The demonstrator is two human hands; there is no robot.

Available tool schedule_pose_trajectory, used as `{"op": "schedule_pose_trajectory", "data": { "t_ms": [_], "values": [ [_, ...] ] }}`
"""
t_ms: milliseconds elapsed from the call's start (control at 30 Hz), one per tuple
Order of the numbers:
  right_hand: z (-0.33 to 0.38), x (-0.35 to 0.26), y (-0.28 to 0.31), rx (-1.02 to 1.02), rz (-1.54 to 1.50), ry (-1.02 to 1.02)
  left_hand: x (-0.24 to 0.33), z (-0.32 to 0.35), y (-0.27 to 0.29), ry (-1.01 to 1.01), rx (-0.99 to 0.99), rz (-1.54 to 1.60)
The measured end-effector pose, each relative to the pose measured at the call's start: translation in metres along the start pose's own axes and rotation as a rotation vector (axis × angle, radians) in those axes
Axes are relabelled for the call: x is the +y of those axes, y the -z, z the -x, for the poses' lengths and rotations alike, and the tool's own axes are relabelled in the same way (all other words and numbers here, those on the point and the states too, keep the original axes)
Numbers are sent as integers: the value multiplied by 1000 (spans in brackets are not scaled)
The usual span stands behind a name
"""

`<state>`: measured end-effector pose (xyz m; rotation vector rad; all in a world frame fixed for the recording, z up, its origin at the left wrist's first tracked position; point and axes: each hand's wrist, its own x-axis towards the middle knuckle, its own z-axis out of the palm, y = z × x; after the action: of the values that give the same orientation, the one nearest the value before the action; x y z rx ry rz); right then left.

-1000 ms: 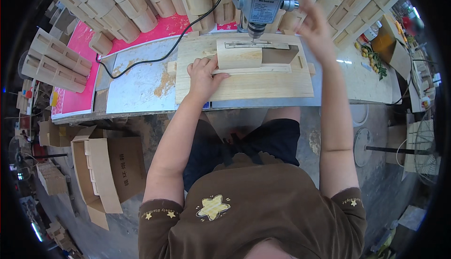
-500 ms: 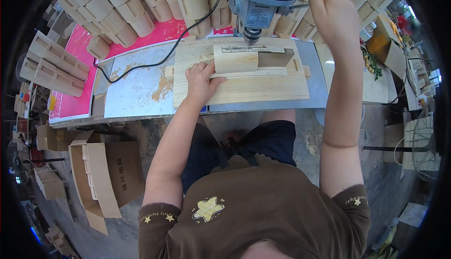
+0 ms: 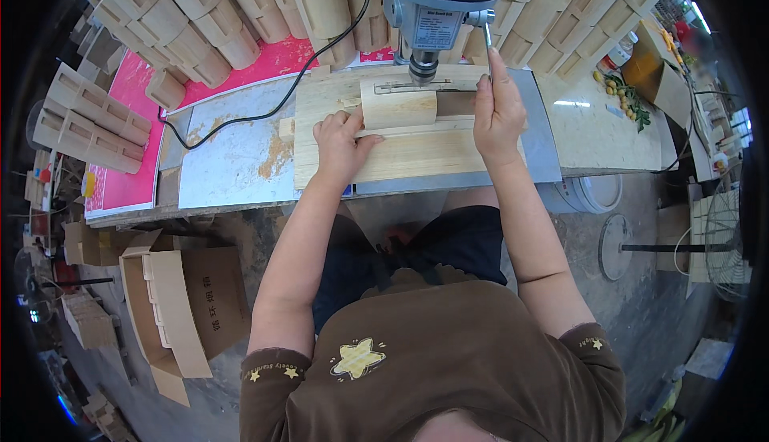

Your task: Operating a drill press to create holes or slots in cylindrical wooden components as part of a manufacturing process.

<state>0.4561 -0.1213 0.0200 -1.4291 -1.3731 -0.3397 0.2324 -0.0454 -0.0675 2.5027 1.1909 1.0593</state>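
Observation:
A bench drill press [image 3: 436,25] stands at the back of the bench, its chuck [image 3: 423,67] right over a pale, curved wooden block [image 3: 399,109]. The block lies in a wooden jig [image 3: 440,153]. Against the block's left end my left hand [image 3: 343,141] presses with curled fingers, its thumb along the jig's front rail. My right hand [image 3: 498,113] is closed round the drill press's metal lever [image 3: 487,35], to the right of the chuck. The lever's lower end is hidden in the hand. I cannot make out whether the bit touches the block.
Stacks of similar wooden blocks [image 3: 188,21] line the back of the bench, with more at the left. A black cable [image 3: 276,105] crosses the bench's left part. An opened cardboard box [image 3: 188,306] is on the floor at left; a fan [image 3: 721,242] stands at right.
My right hand has come down and inward from high at the right, bringing the lever down. The chuck is slightly lower against the block. My left hand stays at the block.

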Motion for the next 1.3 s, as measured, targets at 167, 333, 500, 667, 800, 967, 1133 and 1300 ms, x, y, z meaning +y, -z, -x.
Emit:
{"op": "schedule_pose_trajectory", "data": {
  "t_ms": [167, 333, 500, 667, 800, 967, 1133, 1300],
  "values": [
    [-18, -9, 14, 73, -101, 150, 3, 2, 3, 42, -6, 15],
    [-111, -43, 34, 46, -19, 170, 9, 5, 1, 101, 27, 0],
    [-196, -22, 9, -181, 230, -54, 29, -5, -25, 64, 2, 23],
    [-196, -15, 19, -225, 68, -49, 36, -9, -25, 123, -87, 71],
    [-143, -30, 40, -180, -33, 36, 30, -4, -19, 131, -66, 61],
    [-57, -37, 45, -109, -103, 11, 31, -4, -21, 122, -48, 71],
    [-9, 3, 13, 10, -177, 146, 33, -5, -22, 114, -49, 79],
    [4, 20, -6, 56, -126, 215, 34, -7, -23, 101, -28, 84]
  ]
}}
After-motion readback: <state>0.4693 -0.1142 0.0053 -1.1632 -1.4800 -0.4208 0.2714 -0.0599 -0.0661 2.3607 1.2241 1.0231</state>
